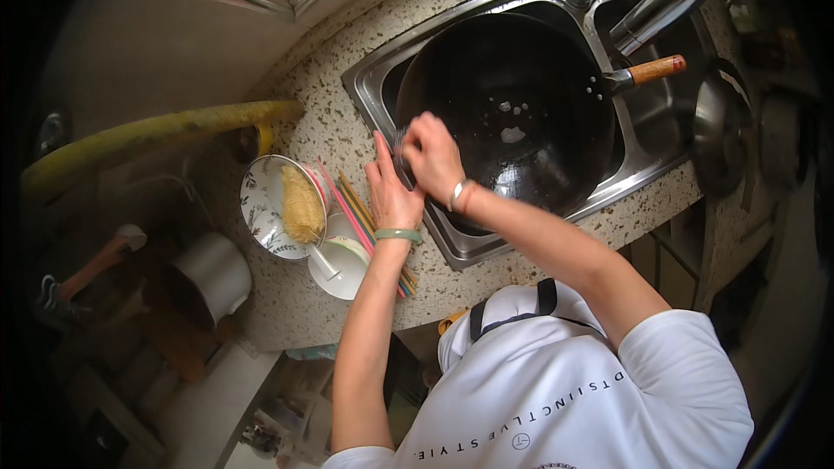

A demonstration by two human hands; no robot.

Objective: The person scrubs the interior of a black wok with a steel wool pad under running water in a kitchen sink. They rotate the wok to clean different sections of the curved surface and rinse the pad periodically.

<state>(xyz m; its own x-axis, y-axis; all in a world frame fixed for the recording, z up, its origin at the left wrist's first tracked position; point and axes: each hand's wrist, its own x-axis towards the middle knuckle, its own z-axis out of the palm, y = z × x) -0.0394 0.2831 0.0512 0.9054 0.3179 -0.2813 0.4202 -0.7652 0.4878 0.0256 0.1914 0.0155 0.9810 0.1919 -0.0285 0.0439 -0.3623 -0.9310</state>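
Note:
A large black wok (pixel 521 113) with a wooden handle sits over the left sink basin, with a little water and some foam at its bottom. At its left rim is my left hand (pixel 395 191), fingers stretched out flat along the edge; its thumb is hidden. My right hand (pixel 434 156) is closed and blurred just inside the same rim, close to the left fingers. A greyish edge shows at its fingertips, too smeared to name.
Left of the sink stand a patterned bowl (pixel 261 195) holding a loofah (pixel 301 204), a white bowl (pixel 349 278) with a white spoon (pixel 324 260), and several coloured chopsticks (pixel 356 217). A chrome faucet (pixel 660 13) overhangs the right basin. A pot (pixel 213 274) is farther left.

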